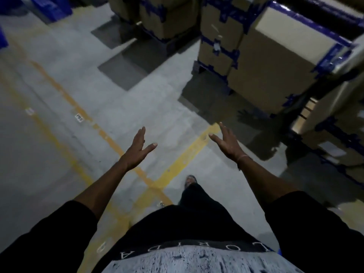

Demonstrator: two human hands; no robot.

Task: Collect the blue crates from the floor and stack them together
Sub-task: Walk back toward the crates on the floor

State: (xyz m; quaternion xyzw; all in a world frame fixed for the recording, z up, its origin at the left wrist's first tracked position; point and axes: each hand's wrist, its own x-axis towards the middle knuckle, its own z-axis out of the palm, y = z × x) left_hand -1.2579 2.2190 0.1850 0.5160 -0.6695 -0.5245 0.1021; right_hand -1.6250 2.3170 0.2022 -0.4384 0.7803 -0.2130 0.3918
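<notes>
Both the left hand (137, 148) and right hand (226, 142) are reaching forward wide and empty, blue crates (49, 6) sitting at the frame's upper left.

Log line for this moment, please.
left hand: open, empty | right hand: open, empty | crates: far left, blurred | phase: walking

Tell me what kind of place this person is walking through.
Most likely a warehouse or storeroom: stacked cardboard boxes sealed with blue tape, yellow lane lines painted on a bare concrete floor, and blue crates at the far left.
</notes>
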